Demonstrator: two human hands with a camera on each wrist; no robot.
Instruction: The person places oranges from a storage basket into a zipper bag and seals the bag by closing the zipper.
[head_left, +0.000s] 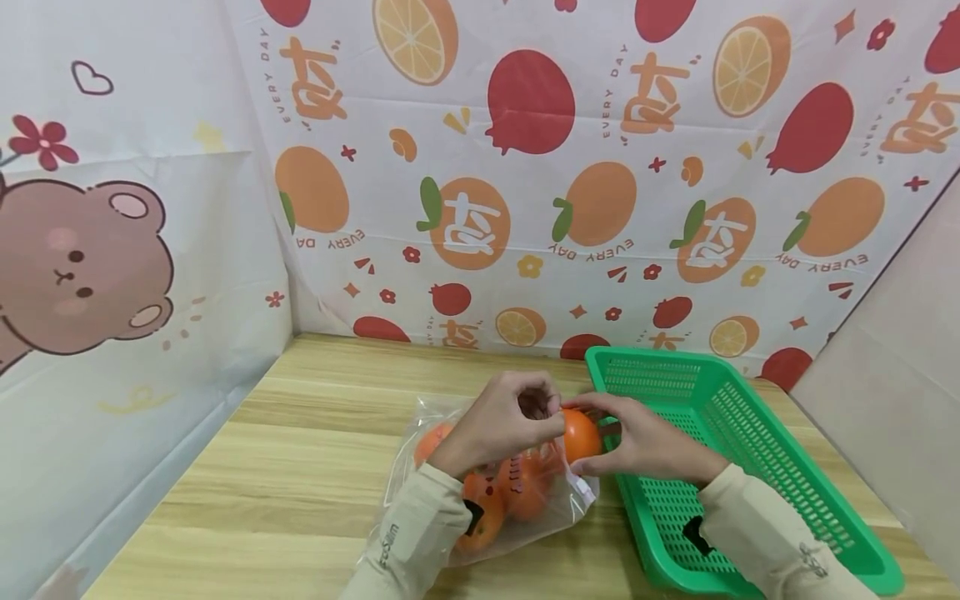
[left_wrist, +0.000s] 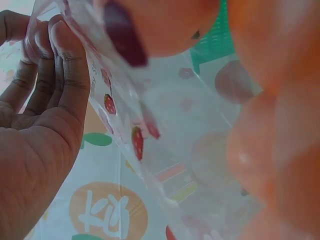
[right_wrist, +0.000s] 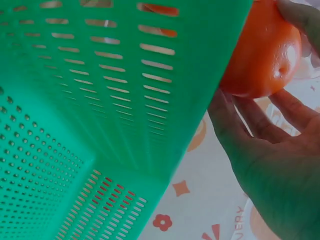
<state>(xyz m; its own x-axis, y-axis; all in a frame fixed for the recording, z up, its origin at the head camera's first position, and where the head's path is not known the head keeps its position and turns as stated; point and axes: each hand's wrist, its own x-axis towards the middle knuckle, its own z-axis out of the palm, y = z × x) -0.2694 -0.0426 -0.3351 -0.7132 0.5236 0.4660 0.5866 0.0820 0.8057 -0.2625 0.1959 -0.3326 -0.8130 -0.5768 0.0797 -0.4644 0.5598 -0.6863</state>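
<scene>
A clear zip bag (head_left: 543, 532) with printed strawberries lies on the table, holding several smooth oranges (head_left: 483, 510). My left hand (head_left: 501, 421) pinches the upper edge of the bag's mouth, fingertips curled over the film in the left wrist view. Beside it, my right hand (head_left: 651, 442) grips one shiny orange (head_left: 582, 437) at the bag's opening, fingers spread around it. In the right wrist view that orange (right_wrist: 262, 55) sits between thumb and fingers, partly behind the basket wall. A white slider (head_left: 582, 487) hangs at the bag's right edge.
A green perforated plastic basket (head_left: 798, 462) stands on the right, its left rim close to my right hand, with my right forearm over it. Wood-grain table (head_left: 247, 492) extends left of the bag. Printed cloth (head_left: 540, 200) rises behind and at the sides.
</scene>
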